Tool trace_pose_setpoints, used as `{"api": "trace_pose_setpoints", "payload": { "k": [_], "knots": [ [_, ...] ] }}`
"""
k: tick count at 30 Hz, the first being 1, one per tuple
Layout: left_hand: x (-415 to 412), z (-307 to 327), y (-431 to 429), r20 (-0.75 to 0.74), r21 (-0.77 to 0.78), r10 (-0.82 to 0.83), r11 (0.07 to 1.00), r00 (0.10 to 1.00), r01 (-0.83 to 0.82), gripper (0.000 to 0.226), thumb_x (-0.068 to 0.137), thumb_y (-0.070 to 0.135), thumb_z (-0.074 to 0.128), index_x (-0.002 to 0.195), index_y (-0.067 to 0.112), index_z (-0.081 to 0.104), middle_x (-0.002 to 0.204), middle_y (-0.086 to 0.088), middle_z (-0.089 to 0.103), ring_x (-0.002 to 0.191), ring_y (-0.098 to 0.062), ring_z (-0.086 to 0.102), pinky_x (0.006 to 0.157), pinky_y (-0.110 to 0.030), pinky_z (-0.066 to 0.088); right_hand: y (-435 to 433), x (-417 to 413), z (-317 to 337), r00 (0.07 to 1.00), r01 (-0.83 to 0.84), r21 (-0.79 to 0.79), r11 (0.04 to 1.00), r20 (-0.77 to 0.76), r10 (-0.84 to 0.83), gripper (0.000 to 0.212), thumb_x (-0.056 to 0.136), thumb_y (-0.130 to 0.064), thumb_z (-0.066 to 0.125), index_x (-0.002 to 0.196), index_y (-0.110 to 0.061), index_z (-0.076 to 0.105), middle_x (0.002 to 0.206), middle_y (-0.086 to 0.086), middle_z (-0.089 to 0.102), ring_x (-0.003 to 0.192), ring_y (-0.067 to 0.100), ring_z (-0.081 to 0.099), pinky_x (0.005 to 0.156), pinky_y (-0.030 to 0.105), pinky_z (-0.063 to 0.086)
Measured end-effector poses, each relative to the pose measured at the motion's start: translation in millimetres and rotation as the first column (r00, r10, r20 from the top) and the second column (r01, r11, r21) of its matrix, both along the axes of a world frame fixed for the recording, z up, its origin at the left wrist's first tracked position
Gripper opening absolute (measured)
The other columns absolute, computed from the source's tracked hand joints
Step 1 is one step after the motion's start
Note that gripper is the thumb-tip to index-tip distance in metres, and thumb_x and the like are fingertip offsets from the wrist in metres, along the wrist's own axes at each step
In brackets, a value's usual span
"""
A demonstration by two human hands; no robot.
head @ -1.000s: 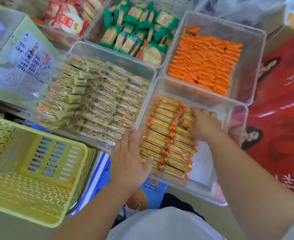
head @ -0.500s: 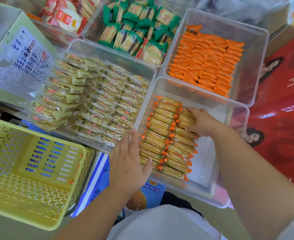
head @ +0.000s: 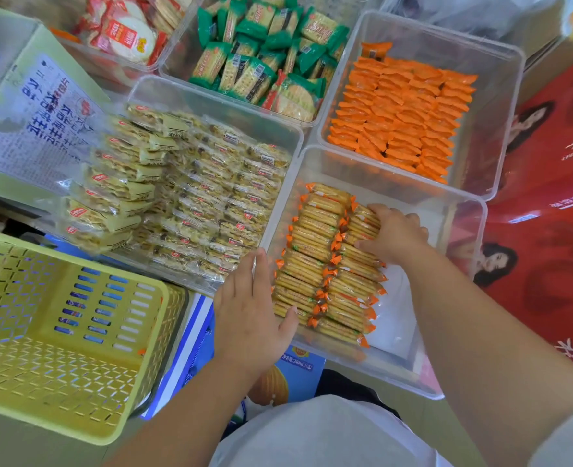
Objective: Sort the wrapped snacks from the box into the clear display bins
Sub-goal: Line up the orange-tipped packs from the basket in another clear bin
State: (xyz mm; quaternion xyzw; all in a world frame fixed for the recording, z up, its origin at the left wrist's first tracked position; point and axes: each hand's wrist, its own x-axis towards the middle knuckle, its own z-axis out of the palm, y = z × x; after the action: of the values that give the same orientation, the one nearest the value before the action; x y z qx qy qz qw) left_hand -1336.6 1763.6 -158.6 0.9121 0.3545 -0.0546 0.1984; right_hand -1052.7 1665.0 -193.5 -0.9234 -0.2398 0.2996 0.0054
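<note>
The left hand (head: 251,311), fingers straight and together, braced the near left wall of the clear bin (head: 460,224). Farther in, the right hand (head: 394,234) curled around orange-ended cracker packs (head: 364,224) at the right row's far end. They probably wanted pressing flush against their neighbours, keeping both rows straight.

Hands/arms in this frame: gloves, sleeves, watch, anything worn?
No gloves: left hand and right hand are bare, no rings, watch or bands visible. Both forearms are uncovered. A pale grey sleeve edge shows on the right upper arm, matching the light grey top.
</note>
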Motion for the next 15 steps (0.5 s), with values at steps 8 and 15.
{"api": "trace_pose_setpoints", "payload": {
  "k": [8,15],
  "knots": [
    [0.4,-1.1,-0.5,-0.008,-0.002,-0.001,1.0,1.0,0.001,0.101,0.083,0.06,0.055,0.16,0.012,0.011,0.162,-0.011,0.031,0.146,-0.032,0.034,0.115,-0.051,0.035,7.1,8.8,7.4,0.989,-0.011,-0.079,0.997,-0.146,0.0,0.08,0.085,-0.057,0.07,0.152,-0.041,0.03,0.144,0.012,0.036,0.125,0.041,0.044,0.105,0.047,0.043],
    [0.7,-2.1,-1.3,0.023,0.019,0.01,1.0,1.0,-0.01,0.098,0.082,0.059,0.051,0.159,0.011,0.014,0.16,-0.012,0.033,0.143,-0.031,0.035,0.113,-0.052,0.037,17.5,0.7,14.1,0.937,0.144,-0.043,0.989,-0.317,-0.15,0.078,0.086,-0.053,0.069,0.152,-0.04,0.029,0.138,0.012,0.027,0.094,0.033,0.06,0.073,0.045,0.064]
  ]
}}
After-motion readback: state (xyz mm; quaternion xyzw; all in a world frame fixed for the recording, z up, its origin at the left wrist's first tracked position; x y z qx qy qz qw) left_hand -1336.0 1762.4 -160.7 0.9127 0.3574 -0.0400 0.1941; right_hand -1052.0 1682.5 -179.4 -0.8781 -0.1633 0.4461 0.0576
